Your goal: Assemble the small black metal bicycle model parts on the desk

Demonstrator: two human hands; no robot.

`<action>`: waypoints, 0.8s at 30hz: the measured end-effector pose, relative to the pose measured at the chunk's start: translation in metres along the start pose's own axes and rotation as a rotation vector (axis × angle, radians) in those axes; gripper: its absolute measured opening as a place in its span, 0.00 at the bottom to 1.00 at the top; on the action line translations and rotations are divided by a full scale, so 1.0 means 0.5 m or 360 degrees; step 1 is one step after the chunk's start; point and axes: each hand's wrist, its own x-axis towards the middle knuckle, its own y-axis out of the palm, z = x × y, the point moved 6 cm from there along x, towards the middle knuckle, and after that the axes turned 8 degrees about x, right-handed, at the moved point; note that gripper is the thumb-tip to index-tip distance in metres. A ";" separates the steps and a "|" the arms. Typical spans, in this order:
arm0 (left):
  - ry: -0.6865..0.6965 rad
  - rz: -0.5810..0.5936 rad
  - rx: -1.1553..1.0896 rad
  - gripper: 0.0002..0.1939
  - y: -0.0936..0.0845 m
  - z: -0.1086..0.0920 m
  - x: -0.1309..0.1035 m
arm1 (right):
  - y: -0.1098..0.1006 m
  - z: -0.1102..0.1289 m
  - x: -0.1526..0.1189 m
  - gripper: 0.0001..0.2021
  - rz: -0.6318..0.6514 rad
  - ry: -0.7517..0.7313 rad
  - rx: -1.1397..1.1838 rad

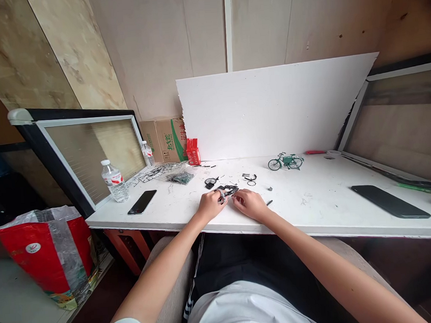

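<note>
Near the front edge of the white table, my left hand is closed around a dark model part with a wheel-like ring. My right hand meets it from the other side, fingers pressed together at the part's right end; what they pinch is too small to tell. Just behind my hands lie a small black wheel and some curved black pieces. A green model bicycle stands upright farther back on the right.
A water bottle, a phone and a bag of small parts are on the left. Thin black frames lie behind them. At the right are a larger dark phone and a red tool. A white board leans behind.
</note>
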 end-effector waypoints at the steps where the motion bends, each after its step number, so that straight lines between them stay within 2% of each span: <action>1: -0.0002 -0.0002 -0.0004 0.06 -0.001 0.000 0.000 | 0.001 -0.001 0.000 0.14 0.0000 0.0006 -0.0005; 9: 0.0012 -0.0007 -0.0007 0.07 -0.002 -0.001 0.000 | 0.003 0.002 -0.001 0.15 0.0023 -0.0080 0.0083; 19: -0.0002 0.0010 -0.0036 0.07 0.001 0.000 0.000 | 0.007 -0.009 0.001 0.17 0.0015 0.0022 -0.0041; 24: 0.0034 -0.0022 -0.0052 0.06 -0.001 -0.001 0.001 | 0.013 -0.009 0.000 0.18 0.0137 0.0014 0.0004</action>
